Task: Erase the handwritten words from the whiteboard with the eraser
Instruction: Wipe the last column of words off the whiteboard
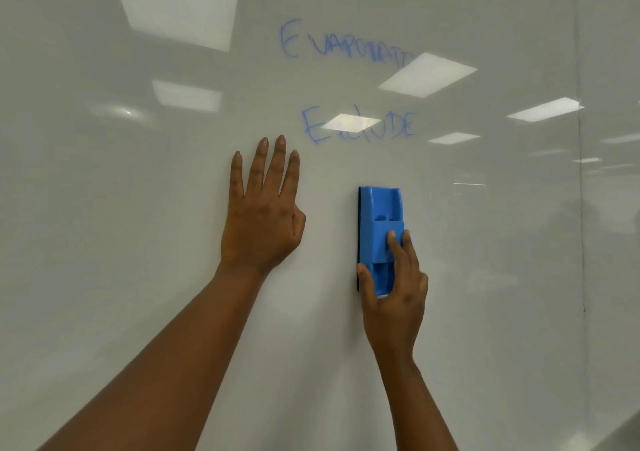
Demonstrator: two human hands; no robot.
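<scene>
Below the words, right hand grips the eraser, left hand flat, fingers straight, on the whiteboard; upward wiping should follow.

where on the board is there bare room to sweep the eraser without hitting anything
Bare whiteboard lies right of the eraser up to the vertical seam, and below both hands. Crowded: the left hand lies flat just left of the eraser, with blue words directly above.

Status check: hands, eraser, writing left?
Left hand flat on whiteboard. Right hand grips eraser, below the words. Blue words remain above. Nothing in the way.
</scene>
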